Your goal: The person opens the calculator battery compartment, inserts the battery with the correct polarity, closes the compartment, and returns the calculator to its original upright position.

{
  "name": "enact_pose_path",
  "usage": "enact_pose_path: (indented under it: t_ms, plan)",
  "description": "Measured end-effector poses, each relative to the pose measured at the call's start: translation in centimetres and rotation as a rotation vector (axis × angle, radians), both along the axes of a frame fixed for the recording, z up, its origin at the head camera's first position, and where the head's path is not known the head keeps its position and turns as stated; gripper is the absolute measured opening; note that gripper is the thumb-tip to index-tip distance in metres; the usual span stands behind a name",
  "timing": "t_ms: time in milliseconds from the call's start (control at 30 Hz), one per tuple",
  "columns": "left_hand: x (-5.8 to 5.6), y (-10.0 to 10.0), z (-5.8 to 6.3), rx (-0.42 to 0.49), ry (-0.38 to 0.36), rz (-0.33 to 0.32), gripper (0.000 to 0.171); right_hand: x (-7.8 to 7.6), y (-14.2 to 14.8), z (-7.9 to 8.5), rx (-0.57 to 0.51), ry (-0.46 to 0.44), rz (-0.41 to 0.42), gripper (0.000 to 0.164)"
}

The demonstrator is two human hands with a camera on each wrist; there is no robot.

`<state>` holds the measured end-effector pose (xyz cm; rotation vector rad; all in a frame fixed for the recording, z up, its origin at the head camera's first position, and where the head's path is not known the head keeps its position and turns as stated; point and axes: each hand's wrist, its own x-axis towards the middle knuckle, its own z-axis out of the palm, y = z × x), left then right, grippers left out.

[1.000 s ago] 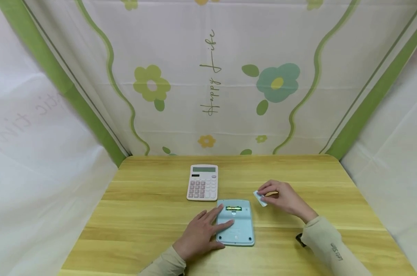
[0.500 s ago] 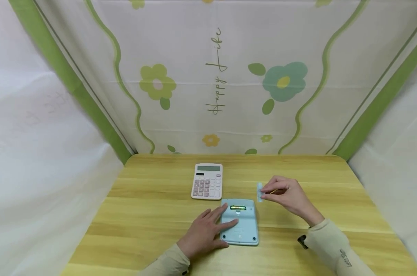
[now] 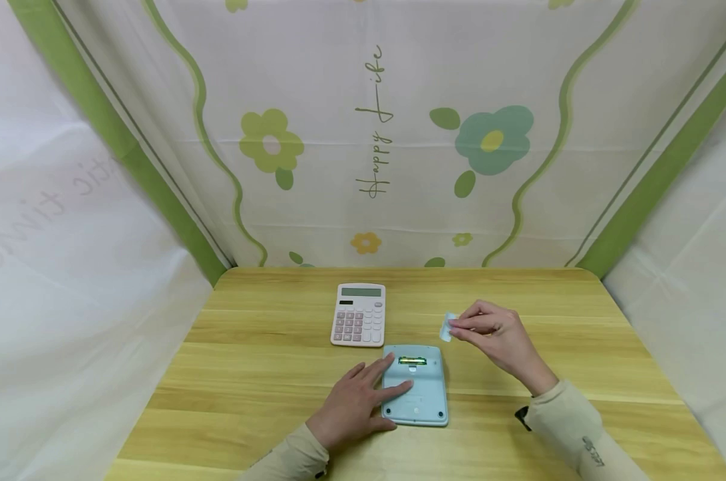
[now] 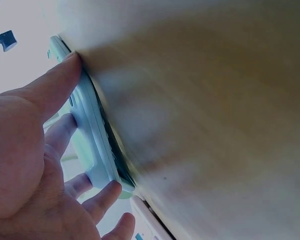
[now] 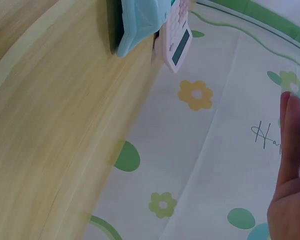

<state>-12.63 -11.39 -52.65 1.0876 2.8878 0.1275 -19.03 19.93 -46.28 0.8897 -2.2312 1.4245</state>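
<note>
A light blue calculator (image 3: 425, 394) lies face down on the table, its back showing. Near its far end the battery compartment is uncovered, with a green battery (image 3: 412, 361) inside. My left hand (image 3: 353, 404) rests over the calculator's left side with fingers spread; the left wrist view shows the thumb and fingertips along its edge. To the right, above the table, my right hand (image 3: 497, 337) pinches a small light blue battery cover (image 3: 447, 327) between thumb and fingers. In the right wrist view the right hand (image 5: 292, 155) is partly cut off at the edge.
A pink and white calculator (image 3: 359, 315) lies face up just beyond the blue one, to its left. The wooden table (image 3: 248, 374) ends at a white flowered curtain (image 3: 320, 220) behind, with more white cloth (image 3: 68, 267) hanging at both sides.
My right hand has turned the battery cover, first upright and edge-on, then tilted to show its flat side, and lifted it slightly. The left hand stays on the blue calculator.
</note>
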Motion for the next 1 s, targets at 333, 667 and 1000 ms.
enact_pose_path:
  t_ms: [333,667,1000]
  plan:
    - [0.1,0.0,0.0,0.007,0.012,-0.006,0.073,0.3,-0.5,0.6,0.083,-0.049,-0.091,0.029]
    - [0.1,0.1,0.1,0.011,-0.003,-0.002,0.072,-0.1,-0.7,-0.1,0.047,0.041,-0.013,0.031]
    - [0.0,0.0,-0.1,0.024,-0.006,-0.003,0.072,-0.2,-1.6,-0.5,0.092,0.114,-0.013,0.030]
